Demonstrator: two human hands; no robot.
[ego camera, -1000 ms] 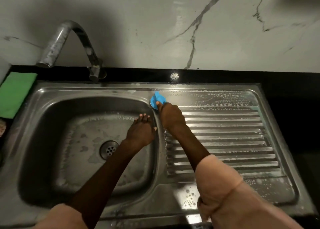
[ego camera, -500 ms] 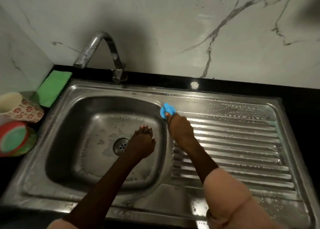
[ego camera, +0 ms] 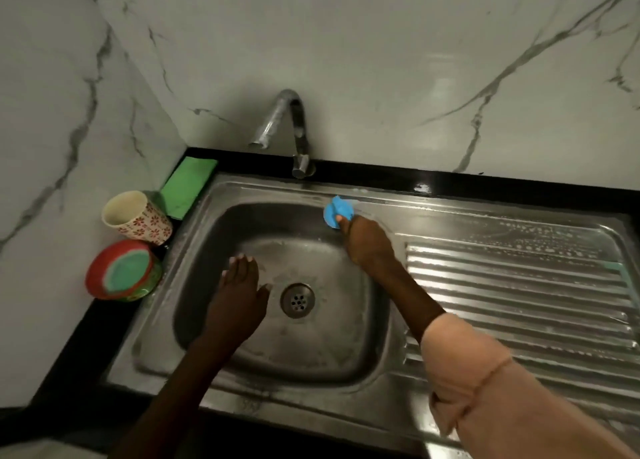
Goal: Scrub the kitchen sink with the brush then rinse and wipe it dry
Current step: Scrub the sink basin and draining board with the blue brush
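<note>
A: Where is the brush (ego camera: 337,212)?
B: Upper centre, at the basin's back right corner on the sink (ego camera: 450,212) rim, blue head tilted up-left.
A: And the right hand (ego camera: 367,242)?
B: Curled around it, forearm running down-right.
A: The left hand (ego camera: 239,295)?
B: Fingers straight, holding nothing, over the basin beside the drain (ego camera: 298,301).

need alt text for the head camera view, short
A person's right hand holds a blue brush at the back rim of a steel sink, while the open left hand is over the basin beside the drain. A tap, green cloth and floral cup sit behind and left.
</note>
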